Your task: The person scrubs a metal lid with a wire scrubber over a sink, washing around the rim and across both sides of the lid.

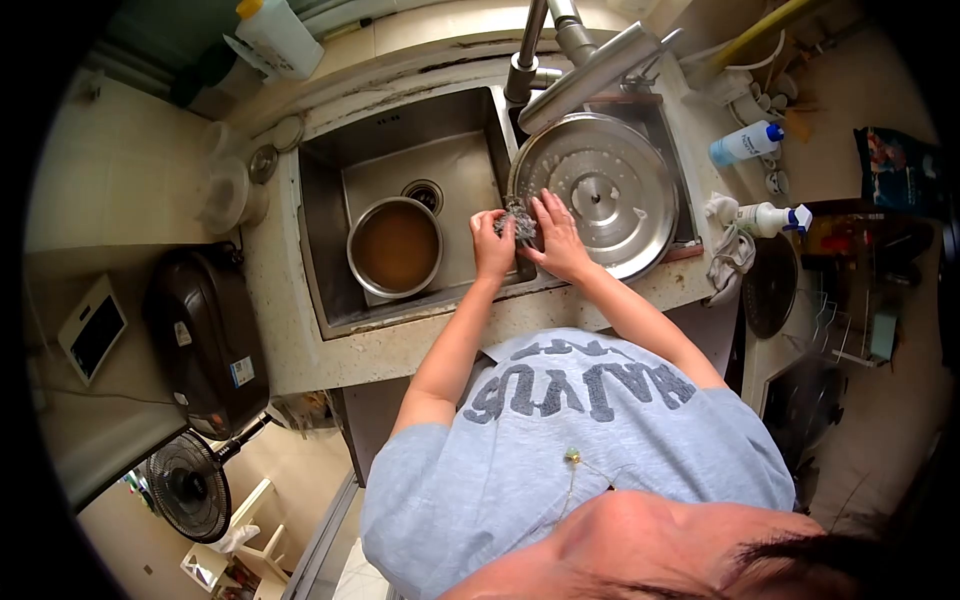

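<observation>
Right now, both hands over divider of double sink [330, 250]. Left hand [492, 245] curled shut around steel scourer [518, 222], pressing it at rim of big steel pot lid [610, 190]. Right hand [560, 240] spread flat, fingers [550, 212] open on lid's near edge, gripping nothing. Lid lies across right basin under faucet [580, 70]. Pot of brown water [395, 247] sits in left basin, just beside my left hand.

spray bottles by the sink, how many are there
2, both right of the double steel sink: a white spray bottle with blue cap further back, and a white trigger spray bottle nearer. Others may be hidden.
</observation>
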`<control>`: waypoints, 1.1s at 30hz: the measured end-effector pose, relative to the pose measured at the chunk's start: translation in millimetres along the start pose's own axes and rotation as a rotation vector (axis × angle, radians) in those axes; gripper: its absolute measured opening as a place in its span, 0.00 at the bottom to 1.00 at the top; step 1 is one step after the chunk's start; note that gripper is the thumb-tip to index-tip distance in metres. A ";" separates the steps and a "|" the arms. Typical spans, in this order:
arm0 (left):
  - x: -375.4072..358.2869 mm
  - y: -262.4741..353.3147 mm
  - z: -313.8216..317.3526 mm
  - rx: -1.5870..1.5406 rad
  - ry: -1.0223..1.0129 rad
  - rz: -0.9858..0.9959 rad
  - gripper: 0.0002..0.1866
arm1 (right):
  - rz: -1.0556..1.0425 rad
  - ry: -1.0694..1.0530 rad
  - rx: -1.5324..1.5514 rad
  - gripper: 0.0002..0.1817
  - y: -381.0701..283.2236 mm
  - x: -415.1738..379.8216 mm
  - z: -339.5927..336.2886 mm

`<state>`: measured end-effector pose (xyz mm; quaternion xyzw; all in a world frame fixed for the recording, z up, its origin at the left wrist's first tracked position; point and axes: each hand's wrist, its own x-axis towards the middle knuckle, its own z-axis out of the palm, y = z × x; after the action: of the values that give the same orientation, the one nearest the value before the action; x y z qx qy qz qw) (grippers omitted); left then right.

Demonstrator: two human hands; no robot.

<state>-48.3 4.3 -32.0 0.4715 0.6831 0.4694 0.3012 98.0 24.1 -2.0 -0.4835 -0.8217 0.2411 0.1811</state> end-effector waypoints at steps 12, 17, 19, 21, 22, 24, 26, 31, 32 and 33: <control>16.8 2.2 4.7 -0.161 0.046 -0.009 0.14 | 0.121 -0.041 -0.173 0.38 -9.0 15.9 16.2; 1.3 8.8 -8.4 -0.216 -0.049 -0.027 0.14 | 0.092 -0.017 -0.216 0.46 -5.1 17.7 16.3; 7.8 11.2 -8.0 -0.184 -0.042 -0.010 0.13 | 0.103 -0.061 -0.262 0.49 -7.3 19.4 14.6; 20.2 20.0 -5.7 -0.115 -0.006 0.041 0.11 | 0.111 -0.109 -0.314 0.52 -7.5 20.0 12.5; 29.0 19.4 -3.6 -0.118 -0.006 0.036 0.11 | 0.121 -0.129 -0.333 0.53 -8.0 20.6 12.4; 50.8 15.0 0.9 -0.006 -0.011 0.154 0.11 | 0.133 -0.153 -0.350 0.54 -8.8 22.7 12.1; 79.5 14.9 6.7 0.063 -0.033 0.179 0.10 | 0.131 -0.162 -0.373 0.54 -9.1 22.9 11.5; 85.3 9.4 6.7 0.037 -0.096 0.190 0.07 | 0.148 -0.162 -0.343 0.54 -9.9 25.4 9.4; 70.1 7.2 3.3 0.035 -0.094 0.188 0.07 | 0.159 -0.167 -0.336 0.54 -9.7 25.2 9.6; 54.8 4.5 -1.2 -0.001 -0.128 0.152 0.08 | 0.151 -0.152 -0.324 0.53 -9.2 24.9 9.8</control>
<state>-68.2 55.1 -25.7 0.5507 0.6245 0.4601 0.3082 74.7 40.1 -3.2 -0.5472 -0.8224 0.1546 0.0197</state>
